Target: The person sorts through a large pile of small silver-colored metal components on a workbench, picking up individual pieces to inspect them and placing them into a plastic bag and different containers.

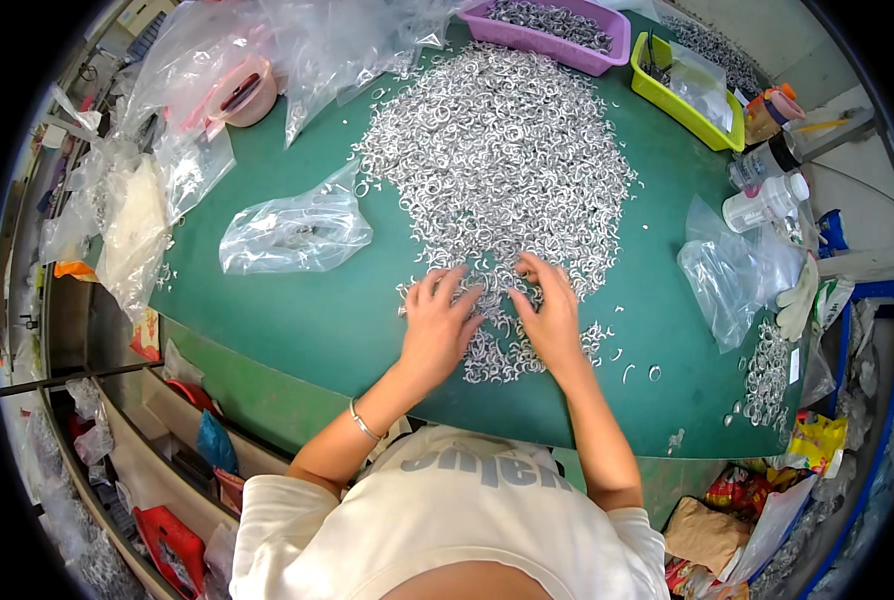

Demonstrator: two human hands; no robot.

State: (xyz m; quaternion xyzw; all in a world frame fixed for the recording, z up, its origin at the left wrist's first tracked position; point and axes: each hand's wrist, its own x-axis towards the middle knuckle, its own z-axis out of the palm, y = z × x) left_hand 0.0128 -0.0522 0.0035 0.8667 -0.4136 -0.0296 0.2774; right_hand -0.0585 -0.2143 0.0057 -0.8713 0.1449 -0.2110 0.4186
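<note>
A big heap of small silvery metal rings (pixel 497 150), many of them open like a C, spreads over the green table (pixel 307 320). At the heap's near edge my left hand (pixel 439 318) rests with its fingers spread and touching rings. My right hand (pixel 550 308) lies opposite it, fingers apart and bent a little, also on the rings. Between and below the hands is a smaller cluster of rings (pixel 502 358). Neither hand appears to grip anything, though the fingertips are partly lost among the rings. A clear plastic bag (pixel 299 232) lies left of the heap.
Beyond the heap stand a purple basket (pixel 607 55) and a yellow-green basket (pixel 687 118). A pink bowl (pixel 244 100) sits among plastic bags at the far left. White bottles (pixel 767 203), another clear bag (pixel 722 275) and a small ring pile (pixel 767 378) line the right side.
</note>
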